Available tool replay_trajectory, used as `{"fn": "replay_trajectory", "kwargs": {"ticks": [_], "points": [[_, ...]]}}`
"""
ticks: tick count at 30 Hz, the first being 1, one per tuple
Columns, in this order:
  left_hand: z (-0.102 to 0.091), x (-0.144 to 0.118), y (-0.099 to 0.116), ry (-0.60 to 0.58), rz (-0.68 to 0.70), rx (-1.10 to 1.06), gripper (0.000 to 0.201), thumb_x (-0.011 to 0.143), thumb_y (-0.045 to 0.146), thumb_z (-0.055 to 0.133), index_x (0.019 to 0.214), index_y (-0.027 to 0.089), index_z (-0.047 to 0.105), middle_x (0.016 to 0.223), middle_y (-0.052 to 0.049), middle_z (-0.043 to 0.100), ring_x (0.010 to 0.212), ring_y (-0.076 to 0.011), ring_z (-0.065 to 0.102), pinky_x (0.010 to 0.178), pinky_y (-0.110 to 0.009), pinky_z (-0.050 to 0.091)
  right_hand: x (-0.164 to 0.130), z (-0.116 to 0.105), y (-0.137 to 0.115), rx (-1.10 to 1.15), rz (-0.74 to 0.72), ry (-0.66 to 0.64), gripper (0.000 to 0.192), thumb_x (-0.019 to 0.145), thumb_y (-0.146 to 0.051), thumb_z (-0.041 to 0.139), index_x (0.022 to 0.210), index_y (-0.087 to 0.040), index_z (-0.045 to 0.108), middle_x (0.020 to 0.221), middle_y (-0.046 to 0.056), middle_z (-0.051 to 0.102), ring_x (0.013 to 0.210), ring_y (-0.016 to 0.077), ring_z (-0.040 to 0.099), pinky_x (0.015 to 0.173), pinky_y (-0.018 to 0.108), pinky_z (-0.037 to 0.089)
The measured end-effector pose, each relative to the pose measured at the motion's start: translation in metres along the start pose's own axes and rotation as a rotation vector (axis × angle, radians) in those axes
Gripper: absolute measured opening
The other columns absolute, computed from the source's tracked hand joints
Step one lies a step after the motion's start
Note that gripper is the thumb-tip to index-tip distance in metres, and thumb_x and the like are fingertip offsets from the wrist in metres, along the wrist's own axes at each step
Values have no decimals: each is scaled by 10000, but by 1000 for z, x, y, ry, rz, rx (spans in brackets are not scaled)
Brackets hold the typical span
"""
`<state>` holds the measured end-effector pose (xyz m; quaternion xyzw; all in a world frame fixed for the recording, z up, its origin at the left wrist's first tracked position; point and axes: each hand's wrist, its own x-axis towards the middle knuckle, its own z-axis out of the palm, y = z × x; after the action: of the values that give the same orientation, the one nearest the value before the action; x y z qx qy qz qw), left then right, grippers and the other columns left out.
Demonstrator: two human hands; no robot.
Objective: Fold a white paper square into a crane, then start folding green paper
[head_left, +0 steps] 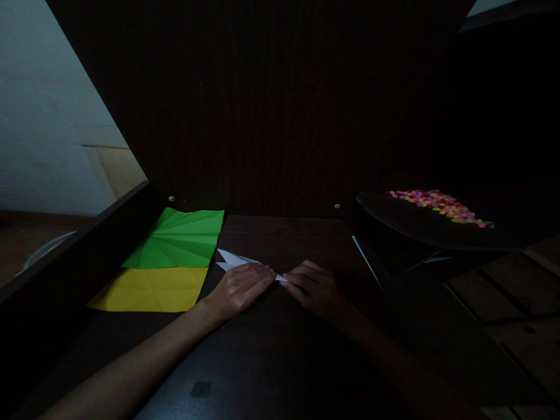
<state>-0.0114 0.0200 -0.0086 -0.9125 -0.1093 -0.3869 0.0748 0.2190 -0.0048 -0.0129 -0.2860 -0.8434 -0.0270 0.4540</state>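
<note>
A narrow piece of folded white paper lies on the dark wooden desk, its two pointed flaps spread toward the left. My left hand lies over its middle, fingers together and pressing it down. At the paper's thin right end, my right hand pinches the tip between thumb and fingers. Part of the paper is hidden under the left fingers. To the left of it are a creased green sheet and a yellow sheet, the green one along the yellow one's far edge.
A dark upright panel closes off the back, and a raised side board borders the left. On the right, a dark shelf with a rounded edge carries a heap of small pink and yellow pieces. The scene is dim.
</note>
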Motion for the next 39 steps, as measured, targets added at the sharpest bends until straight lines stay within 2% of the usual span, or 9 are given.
{"fn": "replay_trajectory", "kwargs": {"ticks": [7, 11, 16, 21, 25, 31, 36, 39], "points": [[0, 1, 1, 19, -23, 2, 242, 935, 58, 479, 1153, 84, 582, 1021, -136, 731, 988, -210, 693, 908, -397, 576, 5, -4, -3, -36, -125, -24, 129, 871, -71, 630, 963, -159, 649, 768, 40, 711, 664, 144, 635, 631, 287, 549], [0, 3, 2, -11, -7, 51, 217, 941, 60, 480, 1127, 73, 591, 1030, -137, 733, 1000, -218, 688, 937, -418, 555, 6, -3, -4, -31, -153, -38, 121, 892, -60, 587, 905, -165, 647, 725, 30, 696, 632, 137, 616, 595, 278, 529], [-2, 7, 5, -57, 17, 72, 240, 967, 81, 449, 1164, 95, 587, 1070, -130, 729, 1024, -216, 677, 929, -423, 540, 6, -3, -6, -45, -132, -63, 127, 900, -82, 574, 918, -183, 648, 756, 32, 698, 659, 144, 614, 615, 284, 532], [-2, 8, 5, -34, 16, 41, 240, 964, 102, 462, 1165, 94, 593, 1076, -140, 727, 1001, -227, 680, 871, -410, 547, 2, -5, -5, -80, -121, -55, 164, 848, -96, 656, 986, -183, 641, 827, 41, 711, 714, 158, 624, 668, 296, 540], [-1, 6, 4, -7, 23, 48, 258, 950, 103, 480, 1182, 102, 593, 1081, -133, 730, 1018, -229, 677, 880, -413, 543, -3, -5, -3, -82, -117, -43, 164, 849, -99, 649, 971, -208, 654, 806, 26, 704, 685, 150, 616, 626, 280, 529], [0, 3, 4, -16, 18, 57, 241, 943, 92, 492, 1161, 82, 595, 1083, -134, 732, 1035, -232, 676, 908, -419, 536, -8, -3, -2, -49, -110, -150, 180, 923, -141, 566, 1007, -253, 680, 851, 24, 720, 696, 163, 640, 622, 304, 541], [0, 0, 4, -20, -23, 54, 301, 956, 72, 450, 1238, 96, 550, 1114, -141, 718, 1098, -233, 655, 955, -429, 523, -9, -5, 0, -42, -92, -150, 169, 922, -152, 576, 996, -251, 690, 845, 27, 725, 718, 175, 642, 653, 326, 555], [-1, 1, 2, -6, -71, 41, 323, 946, 67, 468, 1260, 100, 534, 1104, -144, 715, 1070, -225, 666, 940, -412, 535, -8, -9, 3, -50, -71, -115, 156, 889, -126, 617, 988, -221, 691, 865, 37, 729, 737, 172, 637, 654, 321, 550]]}}
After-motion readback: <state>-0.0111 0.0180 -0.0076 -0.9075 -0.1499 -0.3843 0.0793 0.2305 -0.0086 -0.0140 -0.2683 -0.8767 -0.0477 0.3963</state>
